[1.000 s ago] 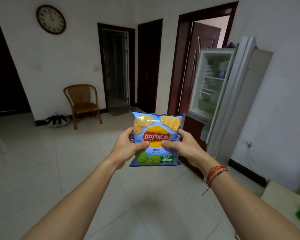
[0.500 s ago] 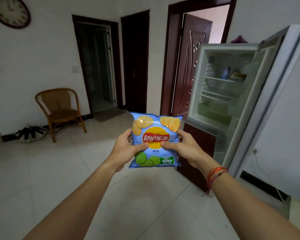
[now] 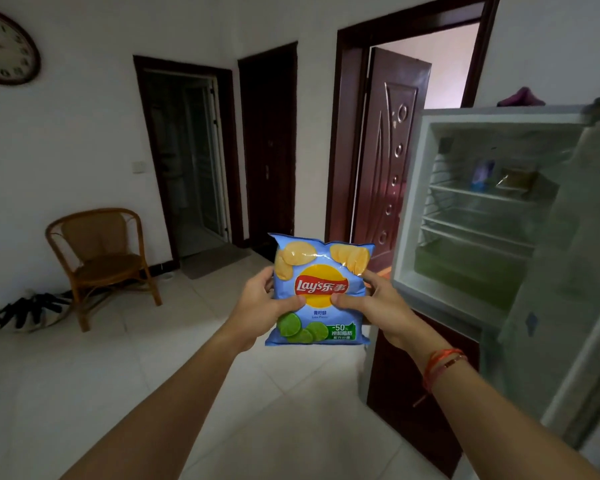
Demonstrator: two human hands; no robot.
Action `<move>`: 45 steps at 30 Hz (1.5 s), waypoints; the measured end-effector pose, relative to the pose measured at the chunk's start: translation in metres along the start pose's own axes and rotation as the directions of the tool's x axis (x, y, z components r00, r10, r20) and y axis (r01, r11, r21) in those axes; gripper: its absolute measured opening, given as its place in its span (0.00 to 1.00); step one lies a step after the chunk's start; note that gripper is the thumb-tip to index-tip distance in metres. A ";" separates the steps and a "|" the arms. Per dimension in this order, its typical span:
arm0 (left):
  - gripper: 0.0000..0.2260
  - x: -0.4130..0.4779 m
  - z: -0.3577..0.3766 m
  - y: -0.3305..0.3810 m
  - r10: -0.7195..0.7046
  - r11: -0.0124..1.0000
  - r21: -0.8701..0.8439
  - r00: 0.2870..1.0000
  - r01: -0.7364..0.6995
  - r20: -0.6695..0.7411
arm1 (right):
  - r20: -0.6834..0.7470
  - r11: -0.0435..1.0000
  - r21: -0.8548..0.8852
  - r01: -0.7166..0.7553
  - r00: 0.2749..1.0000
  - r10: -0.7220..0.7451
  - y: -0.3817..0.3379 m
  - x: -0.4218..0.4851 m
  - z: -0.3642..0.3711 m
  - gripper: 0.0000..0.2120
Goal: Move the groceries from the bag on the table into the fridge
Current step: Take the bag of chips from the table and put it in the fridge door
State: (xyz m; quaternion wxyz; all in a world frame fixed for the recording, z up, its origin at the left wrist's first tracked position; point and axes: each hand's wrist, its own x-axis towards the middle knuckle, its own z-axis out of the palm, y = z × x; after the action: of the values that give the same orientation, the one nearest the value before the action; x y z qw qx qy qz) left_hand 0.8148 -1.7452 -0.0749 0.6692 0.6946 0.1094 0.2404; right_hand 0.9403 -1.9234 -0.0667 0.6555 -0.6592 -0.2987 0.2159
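A light blue bag of lime-flavour chips [image 3: 321, 268] is held upright in front of me at arm's length. My left hand [image 3: 260, 306] grips its left edge and my right hand [image 3: 378, 304] grips its right edge, thumbs pressed on the front. The fridge [image 3: 409, 202] stands to the right with its upper door [image 3: 561, 271] swung open. Wire shelves show inside, with a small blue packet [image 3: 483, 174] and a brownish packet [image 3: 516, 178] on the top shelf. The grocery bag and the table are out of view.
A wicker chair [image 3: 101, 258] stands by the left wall with dark shoes [image 3: 28, 311] beside it. Three doorways line the far wall; the brown door [image 3: 388, 150] next to the fridge is ajar. The fridge's lower door [image 3: 420, 393] is dark red and closed. Pale tiled floor lies ahead.
The fridge has grown larger and closer on the right, and the chair and clock have shifted as I walked forward. Both hands keep the same hold on the chips.
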 end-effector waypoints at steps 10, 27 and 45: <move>0.21 0.163 -0.011 -0.038 0.009 1.000 0.028 0.999 -0.010 0.034 | 0.009 0.999 -0.027 0.020 1.000 -0.020 0.021 0.155 -0.034 0.19; 0.20 0.490 -0.019 -0.111 0.079 0.996 0.023 0.963 -0.088 0.259 | -0.220 0.999 -0.034 -0.015 0.976 0.007 0.046 0.416 -0.085 0.18; 0.19 0.676 0.189 -0.152 0.060 0.996 -0.086 0.761 -0.006 0.646 | -0.629 0.991 -0.096 -0.097 0.777 0.015 0.069 0.473 -0.266 0.20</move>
State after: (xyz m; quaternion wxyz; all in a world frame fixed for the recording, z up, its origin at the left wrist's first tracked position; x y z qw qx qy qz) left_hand 1.5127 -1.5789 -0.0952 0.6882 0.7097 -0.1504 0.0015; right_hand 1.4723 -1.7963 -0.0717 0.6687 -0.7413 -0.0565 -0.0150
